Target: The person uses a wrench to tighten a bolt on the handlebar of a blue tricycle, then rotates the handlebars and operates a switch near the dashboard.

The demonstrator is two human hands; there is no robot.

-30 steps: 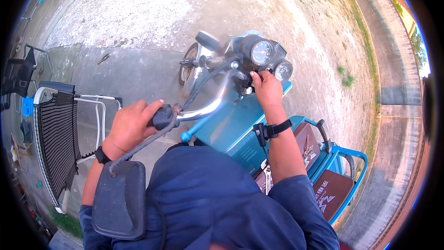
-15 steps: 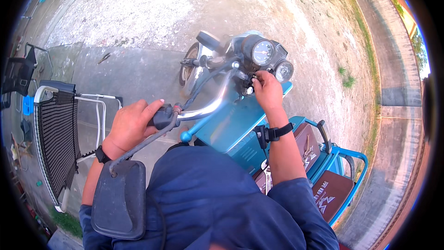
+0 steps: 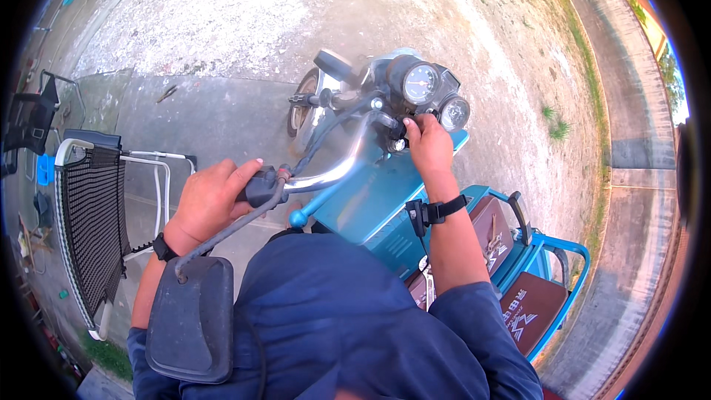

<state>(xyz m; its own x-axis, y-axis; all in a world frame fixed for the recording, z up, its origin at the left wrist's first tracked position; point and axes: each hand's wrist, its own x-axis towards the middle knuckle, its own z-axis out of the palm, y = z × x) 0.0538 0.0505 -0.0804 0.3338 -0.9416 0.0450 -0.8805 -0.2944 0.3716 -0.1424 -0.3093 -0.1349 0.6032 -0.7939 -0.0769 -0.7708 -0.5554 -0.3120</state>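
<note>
My left hand [image 3: 209, 198] is closed around the black left handlebar grip [image 3: 259, 187] of a teal motor tricycle. Between the handlebar and the two round gauges [image 3: 421, 84], my right hand [image 3: 428, 141] has thumb and fingers pinched together, pointing down at the middle of the steering head. Whatever is between them is small and dark and mostly hidden by the fingers. The chrome handlebar [image 3: 344, 167] curves from the left grip up toward the gauges. A dark mirror [image 3: 191, 322] on a bent stalk hangs beside my left forearm.
A folding chair with black mesh [image 3: 92, 230] stands on the concrete at the left. The tricycle's teal body [image 3: 370, 192] and brown padded seats [image 3: 529, 311] lie to the right. A low concrete wall [image 3: 637, 126] runs along the far right.
My right hand has turned slightly, its thumb and fingers shifting a little at the same spot below the gauges. My left hand stays on the grip.
</note>
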